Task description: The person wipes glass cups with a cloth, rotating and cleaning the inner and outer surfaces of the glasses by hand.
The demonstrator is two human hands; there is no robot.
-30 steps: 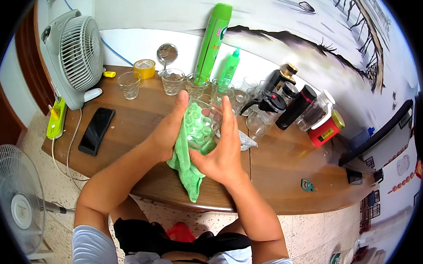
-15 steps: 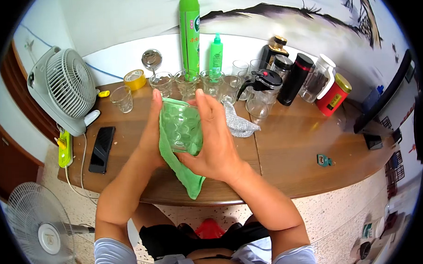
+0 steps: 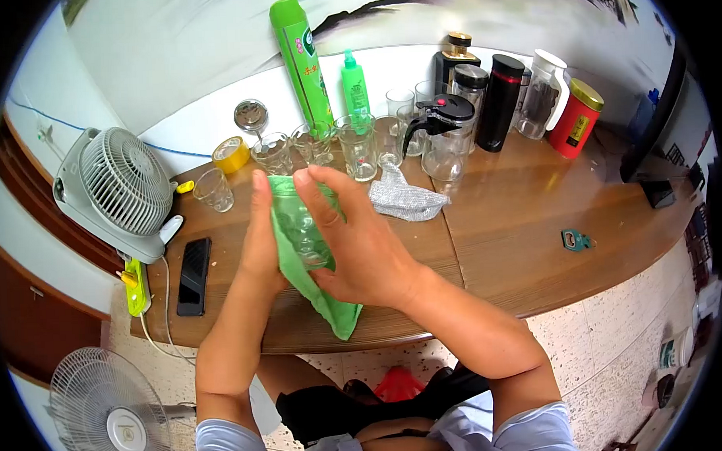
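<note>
Above the near side of the table, a clear drinking glass (image 3: 304,231) with a dimpled wall is held between my two hands. A green cloth (image 3: 335,312) lies against its left and far side, and a corner hangs down below it. My left hand (image 3: 260,241) is closed on the cloth from the left, pressing it to the glass. My right hand (image 3: 366,249) curves round the glass from the right, thumb low and fingers near the rim. Behind them stand several more glasses (image 3: 357,150), and a grey cloth (image 3: 408,198) lies crumpled to the right.
A glass jug with black handle (image 3: 446,147), a black flask (image 3: 501,101) and a red canister (image 3: 576,121) line the back right. At left are a fan (image 3: 125,190), phone (image 3: 194,277) and yellow tape (image 3: 230,154). A bottle opener (image 3: 576,240) lies right.
The view has tilted and shifted slightly. My right hand's fingers have moved over the front of the glass, covering more of it. Both hands still hold the glass and cloth.
</note>
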